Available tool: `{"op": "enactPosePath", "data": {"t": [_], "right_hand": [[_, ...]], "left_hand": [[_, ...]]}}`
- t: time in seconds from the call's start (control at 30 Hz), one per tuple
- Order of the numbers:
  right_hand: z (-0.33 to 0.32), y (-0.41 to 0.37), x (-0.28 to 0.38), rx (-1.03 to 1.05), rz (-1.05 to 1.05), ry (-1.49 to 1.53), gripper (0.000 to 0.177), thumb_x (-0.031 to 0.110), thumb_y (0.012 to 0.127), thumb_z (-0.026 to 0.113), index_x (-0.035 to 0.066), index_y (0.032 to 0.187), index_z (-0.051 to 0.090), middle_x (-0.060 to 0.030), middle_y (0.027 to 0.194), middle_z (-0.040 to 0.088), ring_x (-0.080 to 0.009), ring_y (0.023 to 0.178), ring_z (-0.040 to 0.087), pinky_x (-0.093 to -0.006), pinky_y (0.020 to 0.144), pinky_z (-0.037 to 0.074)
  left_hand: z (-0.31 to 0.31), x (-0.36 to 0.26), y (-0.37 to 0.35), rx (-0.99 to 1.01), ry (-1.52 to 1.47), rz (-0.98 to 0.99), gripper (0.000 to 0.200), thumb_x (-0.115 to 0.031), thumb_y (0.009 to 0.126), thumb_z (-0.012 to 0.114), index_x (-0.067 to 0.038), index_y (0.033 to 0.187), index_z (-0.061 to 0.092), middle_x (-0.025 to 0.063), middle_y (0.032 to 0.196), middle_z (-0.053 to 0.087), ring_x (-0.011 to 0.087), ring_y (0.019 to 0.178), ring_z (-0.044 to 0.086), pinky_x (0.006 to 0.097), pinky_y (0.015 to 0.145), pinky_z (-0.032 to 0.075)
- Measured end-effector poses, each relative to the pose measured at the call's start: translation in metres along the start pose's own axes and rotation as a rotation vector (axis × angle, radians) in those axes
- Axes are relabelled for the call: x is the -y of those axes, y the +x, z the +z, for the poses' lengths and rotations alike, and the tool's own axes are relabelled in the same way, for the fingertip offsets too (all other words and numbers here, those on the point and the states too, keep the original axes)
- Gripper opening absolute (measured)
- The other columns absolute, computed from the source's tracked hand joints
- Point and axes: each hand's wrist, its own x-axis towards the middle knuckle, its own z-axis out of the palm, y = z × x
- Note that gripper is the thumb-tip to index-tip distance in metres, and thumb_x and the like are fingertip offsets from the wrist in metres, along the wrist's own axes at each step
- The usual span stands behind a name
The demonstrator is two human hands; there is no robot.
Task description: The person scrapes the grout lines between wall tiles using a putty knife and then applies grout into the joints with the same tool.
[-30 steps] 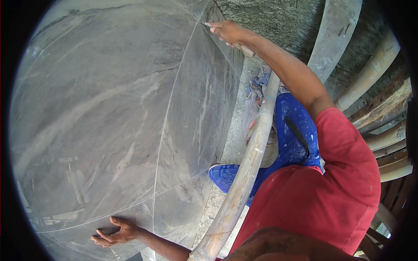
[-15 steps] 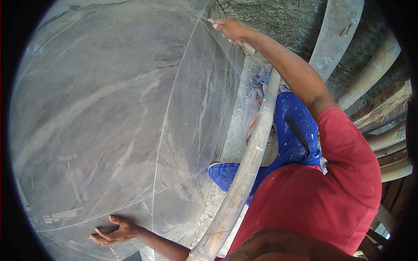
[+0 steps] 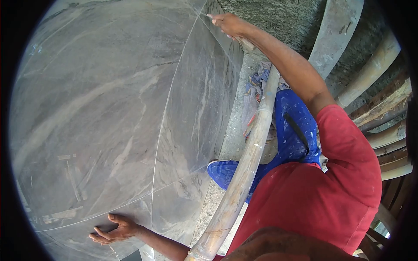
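Note:
My left hand (image 3: 116, 230) rests on the glossy grey marbled tile (image 3: 104, 104), palm down, fingers and thumb spread, near a pale joint line. Higher up, my right hand (image 3: 228, 25) is closed around a tool with a pale wooden handle (image 3: 246, 43), which sticks out behind the palm. Its fingertips are right at the corner where several white joint lines meet. The working end of the tool is mostly hidden by the fingers, so I cannot tell its exact kind.
A bamboo pole (image 3: 244, 174) runs diagonally between my body and the tiles. Crumpled rags (image 3: 259, 85) lie behind it on the concrete ledge (image 3: 233, 143). A board (image 3: 337, 32) and more bamboo poles (image 3: 370, 71) stand at the right. My blue shoe (image 3: 223, 172) is beside the tile edge.
My right hand has shifted slightly up along the joint with the tool in it. My left hand stays almost in place on the tile.

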Motion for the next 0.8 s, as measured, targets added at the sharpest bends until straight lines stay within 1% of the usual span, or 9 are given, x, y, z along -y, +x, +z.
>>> {"op": "enactPosePath", "data": {"t": [0.1, 0.2, 0.3, 0.4, 0.47, 0.6, 0.67, 0.73, 0.8], "right_hand": [[0.005, 0.001, 0.009, -0.072, 0.023, 0.058, 0.047, 0.028, 0.107, 0.049, 0.023, 0.154, 0.046, -0.0034, 0.070, 0.054, -0.0115, 0.046, 0.050, -0.0330, 0.044, 0.051], [0.002, -0.002, 0.001, 0.034, -0.007, 0.031, 0.047, 0.029, 0.108, 0.049, 0.024, 0.154, 0.046, -0.0029, 0.069, 0.053, -0.0114, 0.046, 0.050, -0.0326, 0.042, 0.050], [0.003, 0.004, 0.000, -0.098, 0.024, 0.130, 0.047, 0.029, 0.107, 0.050, 0.023, 0.154, 0.047, -0.0026, 0.069, 0.052, -0.0112, 0.046, 0.049, -0.0320, 0.041, 0.049], [0.002, 0.000, 0.007, -0.026, 0.011, 0.056, 0.047, 0.029, 0.107, 0.050, 0.023, 0.154, 0.046, -0.0020, 0.068, 0.050, -0.0111, 0.047, 0.049, -0.0317, 0.042, 0.049], [-0.003, 0.003, -0.004, -0.011, 0.028, 0.145, 0.047, 0.029, 0.107, 0.050, 0.022, 0.154, 0.046, -0.0014, 0.068, 0.049, -0.0109, 0.049, 0.050, -0.0316, 0.042, 0.049], [0.009, 0.004, 0.000, -0.063, 0.032, 0.115, 0.047, 0.030, 0.108, 0.050, 0.022, 0.154, 0.047, -0.0008, 0.068, 0.049, -0.0106, 0.049, 0.049, -0.0312, 0.042, 0.049], [0.002, -0.001, -0.005, 0.040, 0.054, 0.114, 0.047, 0.031, 0.108, 0.050, 0.023, 0.153, 0.047, -0.0001, 0.069, 0.048, -0.0101, 0.048, 0.046, -0.0295, 0.041, 0.047], [0.006, -0.009, 0.000, -0.013, 0.081, 0.119, 0.046, 0.031, 0.108, 0.050, 0.023, 0.153, 0.047, 0.0003, 0.069, 0.047, -0.0097, 0.048, 0.045, -0.0287, 0.041, 0.046], [0.006, -0.008, 0.007, -0.071, 0.077, 0.123, 0.046, 0.031, 0.108, 0.050, 0.023, 0.153, 0.047, 0.0006, 0.069, 0.046, -0.0094, 0.048, 0.044, -0.0278, 0.041, 0.045]], "left_hand": [[0.000, -0.002, 0.002, -0.011, -0.023, 0.001, 0.069, -0.068, 0.094, 0.057, -0.011, 0.134, 0.056, 0.0142, 0.150, 0.048, 0.0409, 0.140, 0.044, 0.0664, 0.113, 0.031], [0.000, -0.002, 0.001, -0.002, -0.009, 0.003, 0.069, -0.068, 0.095, 0.057, -0.012, 0.134, 0.056, 0.0147, 0.150, 0.048, 0.0409, 0.140, 0.044, 0.0662, 0.113, 0.031], [0.000, 0.000, 0.001, -0.004, -0.011, 0.009, 0.069, -0.068, 0.095, 0.057, -0.012, 0.135, 0.055, 0.0151, 0.150, 0.048, 0.0410, 0.140, 0.043, 0.0661, 0.113, 0.031], [0.000, 0.000, 0.001, 0.002, -0.010, 0.003, 0.069, -0.068, 0.095, 0.057, -0.012, 0.135, 0.055, 0.0154, 0.150, 0.048, 0.0410, 0.140, 0.043, 0.0659, 0.113, 0.031], [0.001, -0.001, 0.000, 0.000, -0.007, 0.002, 0.069, -0.068, 0.094, 0.057, -0.012, 0.135, 0.055, 0.0153, 0.150, 0.048, 0.0411, 0.140, 0.043, 0.0660, 0.112, 0.031], [0.000, -0.002, 0.002, -0.004, -0.012, -0.002, 0.069, -0.068, 0.094, 0.057, -0.013, 0.135, 0.055, 0.0148, 0.150, 0.048, 0.0412, 0.140, 0.044, 0.0665, 0.112, 0.032], [0.001, -0.002, 0.001, -0.009, -0.007, -0.002, 0.069, -0.068, 0.094, 0.057, -0.013, 0.135, 0.055, 0.0146, 0.150, 0.048, 0.0412, 0.140, 0.044, 0.0666, 0.112, 0.032], [-0.002, -0.002, 0.003, -0.003, -0.014, 0.012, 0.068, -0.068, 0.094, 0.057, -0.013, 0.135, 0.055, 0.0145, 0.150, 0.048, 0.0413, 0.139, 0.044, 0.0667, 0.112, 0.032], [-0.006, -0.004, 0.005, 0.050, 0.080, 0.065, 0.064, -0.057, 0.098, 0.061, -0.005, 0.133, 0.051, 0.0175, 0.148, 0.046, 0.0418, 0.135, 0.046, 0.0604, 0.104, 0.043]]}}
